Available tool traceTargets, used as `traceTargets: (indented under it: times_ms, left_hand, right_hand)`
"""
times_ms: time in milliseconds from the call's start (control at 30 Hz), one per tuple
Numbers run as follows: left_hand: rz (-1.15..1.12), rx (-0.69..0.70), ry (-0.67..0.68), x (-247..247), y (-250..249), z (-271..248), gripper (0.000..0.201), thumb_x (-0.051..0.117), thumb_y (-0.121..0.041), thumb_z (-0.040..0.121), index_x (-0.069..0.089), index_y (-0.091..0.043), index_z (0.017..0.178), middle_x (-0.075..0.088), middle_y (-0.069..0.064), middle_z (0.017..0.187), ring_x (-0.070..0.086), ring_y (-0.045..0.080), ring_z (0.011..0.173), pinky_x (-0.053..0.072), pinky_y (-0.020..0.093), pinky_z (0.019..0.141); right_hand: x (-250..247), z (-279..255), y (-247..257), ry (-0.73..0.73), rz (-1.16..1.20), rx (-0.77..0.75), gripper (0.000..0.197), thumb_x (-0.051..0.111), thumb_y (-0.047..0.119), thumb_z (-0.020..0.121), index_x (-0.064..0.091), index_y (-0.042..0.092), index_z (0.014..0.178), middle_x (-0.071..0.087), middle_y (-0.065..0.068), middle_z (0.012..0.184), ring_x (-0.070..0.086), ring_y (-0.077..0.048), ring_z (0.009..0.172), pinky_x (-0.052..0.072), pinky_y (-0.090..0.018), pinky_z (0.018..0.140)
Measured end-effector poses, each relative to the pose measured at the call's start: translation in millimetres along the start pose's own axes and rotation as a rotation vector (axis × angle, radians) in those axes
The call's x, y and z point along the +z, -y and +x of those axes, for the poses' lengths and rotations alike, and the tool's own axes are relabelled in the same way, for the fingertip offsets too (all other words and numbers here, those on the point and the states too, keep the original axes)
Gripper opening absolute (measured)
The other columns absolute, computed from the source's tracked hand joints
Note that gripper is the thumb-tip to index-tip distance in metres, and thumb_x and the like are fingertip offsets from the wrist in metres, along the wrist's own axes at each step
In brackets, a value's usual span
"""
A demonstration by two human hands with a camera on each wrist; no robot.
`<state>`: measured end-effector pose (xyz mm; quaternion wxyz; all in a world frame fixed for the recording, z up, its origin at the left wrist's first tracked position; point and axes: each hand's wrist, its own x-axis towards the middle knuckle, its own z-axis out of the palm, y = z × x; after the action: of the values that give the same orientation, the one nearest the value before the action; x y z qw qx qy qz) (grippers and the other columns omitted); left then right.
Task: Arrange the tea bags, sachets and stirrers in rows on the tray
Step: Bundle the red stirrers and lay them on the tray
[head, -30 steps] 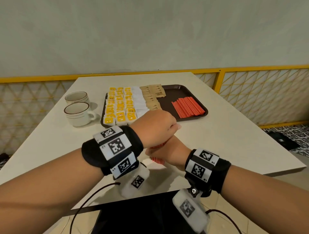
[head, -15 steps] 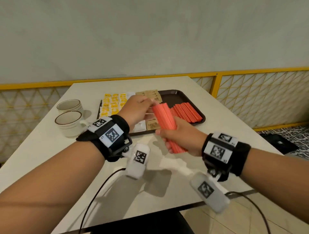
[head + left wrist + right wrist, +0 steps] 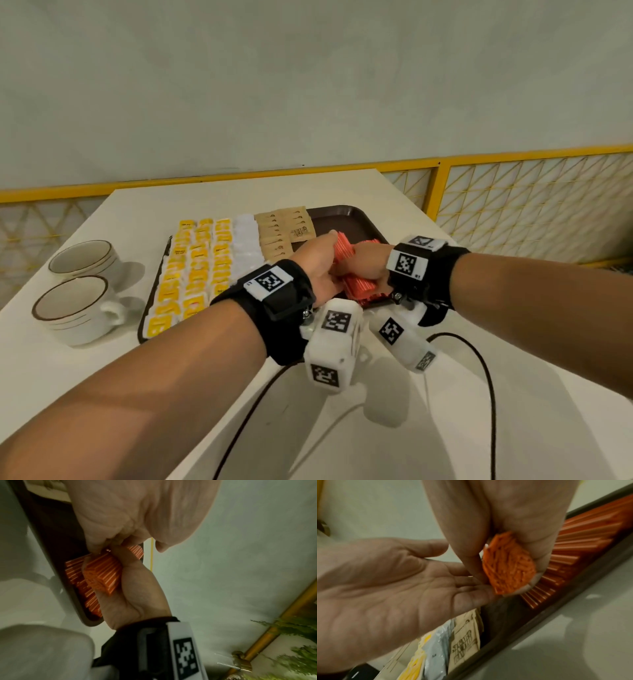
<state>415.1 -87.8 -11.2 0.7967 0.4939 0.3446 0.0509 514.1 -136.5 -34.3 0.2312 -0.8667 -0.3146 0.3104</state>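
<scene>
My right hand (image 3: 368,262) grips a thick bundle of red stirrers (image 3: 508,563) just above the row of red stirrers (image 3: 576,545) lying in the right part of the brown tray (image 3: 346,210). My left hand (image 3: 393,588) is flat, palm up in the right wrist view, with its straight fingers touching the bundle's end. In the head view the bundle (image 3: 344,250) shows between the two hands. Yellow tea bags (image 3: 195,270), white sachets (image 3: 246,240) and brown sachets (image 3: 281,229) lie in rows on the tray's left and middle.
Two white cups (image 3: 78,308) (image 3: 85,260) stand on the white table left of the tray. A yellow railing (image 3: 534,154) runs behind and to the right of the table. Black cables (image 3: 489,394) hang off the near table edge.
Both hands moved forward from the near side of the table to over the tray. The bundle came down onto the stirrer row, and my left hand flattened against its end.
</scene>
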Motion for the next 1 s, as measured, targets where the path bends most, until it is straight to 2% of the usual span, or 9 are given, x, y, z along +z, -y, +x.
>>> traceTargets:
  times_ms: [100,233,333,467,667,733,800,867,1000]
  left_hand:
    - [0.080,-0.010,-0.039,1.3,-2.8,11.3,0.048,0.035,-0.040,0.102,0.046,-0.004,0.132,0.053,0.007,0.082,0.050,0.018,0.069,0.043,0.031,0.053]
    - [0.095,-0.067,-0.051,2.8,-3.6,20.0,0.050,0.040,-0.044,0.099,0.043,-0.009,0.135,0.053,0.015,0.128,0.058,0.024,0.097,0.049,0.035,0.062]
    - [0.078,-0.060,-0.064,1.8,-2.9,25.1,0.049,0.043,-0.044,0.098,0.044,-0.010,0.134,0.059,0.016,0.119,0.061,0.028,0.101,0.054,0.041,0.081]
    - [0.137,-0.018,-0.086,-1.2,-1.5,31.4,0.051,0.042,-0.044,0.099,0.041,-0.008,0.136,0.057,0.012,0.094,0.059,0.023,0.077,0.052,0.036,0.066]
    - [0.154,-0.017,-0.102,-2.7,2.4,32.3,0.049,0.043,-0.044,0.098,0.041,-0.013,0.137,0.059,0.012,0.121,0.060,0.024,0.101,0.052,0.039,0.086]
    - [0.173,-0.020,-0.098,-2.0,2.4,30.5,0.046,0.043,-0.043,0.099,0.044,-0.013,0.133,0.061,0.010,0.114,0.060,0.022,0.099,0.052,0.036,0.077]
    - [0.196,-0.019,-0.101,-2.4,2.1,30.7,0.044,0.042,-0.042,0.100,0.045,-0.007,0.127,0.059,0.007,0.094,0.056,0.017,0.083,0.045,0.030,0.067]
    - [0.226,-0.021,-0.111,-2.7,0.6,27.9,0.040,0.041,-0.041,0.101,0.045,-0.007,0.122,0.050,0.006,0.082,0.047,0.015,0.072,0.041,0.029,0.073]
    - [0.212,-0.018,-0.098,-3.1,-2.0,19.7,0.045,0.039,-0.041,0.101,0.041,-0.009,0.132,0.060,0.019,0.104,0.053,0.021,0.095,0.039,0.031,0.093]
  right_hand:
    - [-3.5,13.4,1.8,-0.015,-0.176,0.022,0.043,0.055,0.033,0.094,0.055,0.001,0.124,0.062,-0.013,0.115,0.054,-0.018,0.083,0.040,-0.024,0.073]
    - [-4.3,23.2,1.5,0.049,-0.153,0.052,0.041,0.056,0.030,0.093,0.058,0.002,0.122,0.064,-0.016,0.117,0.063,-0.027,0.098,0.048,-0.031,0.088]
    - [-7.5,25.2,-0.3,0.078,-0.043,0.067,0.038,0.059,0.027,0.091,0.060,0.001,0.118,0.066,-0.020,0.111,0.065,-0.033,0.104,0.050,-0.039,0.097]
    - [-16.0,25.0,-6.2,0.094,0.099,0.005,0.040,0.065,0.018,0.085,0.059,-0.002,0.119,0.061,-0.017,0.105,0.059,-0.030,0.093,0.048,-0.050,0.098]
    - [-22.8,15.6,-0.7,0.110,-0.013,0.034,0.038,0.064,0.014,0.087,0.057,-0.001,0.121,0.059,-0.023,0.121,0.060,-0.037,0.111,0.054,-0.035,0.087]
    - [-25.6,10.6,0.1,0.103,-0.027,-0.002,0.034,0.060,0.012,0.088,0.059,-0.005,0.118,0.061,-0.025,0.122,0.060,-0.039,0.112,0.055,-0.029,0.073]
    - [-28.5,5.1,0.3,0.061,-0.061,0.028,0.034,0.061,0.016,0.090,0.059,0.003,0.122,0.065,-0.014,0.117,0.063,-0.030,0.108,0.055,-0.032,0.080]
    - [-34.4,-2.8,0.0,0.048,-0.004,-0.027,0.034,0.061,0.018,0.092,0.058,0.008,0.124,0.065,-0.007,0.111,0.063,-0.024,0.107,0.051,-0.032,0.090]
    - [-47.0,-9.8,-0.7,0.034,-0.146,-0.099,0.027,0.054,0.028,0.096,0.064,0.006,0.107,0.066,-0.006,0.099,0.062,-0.021,0.092,0.040,-0.019,0.077]
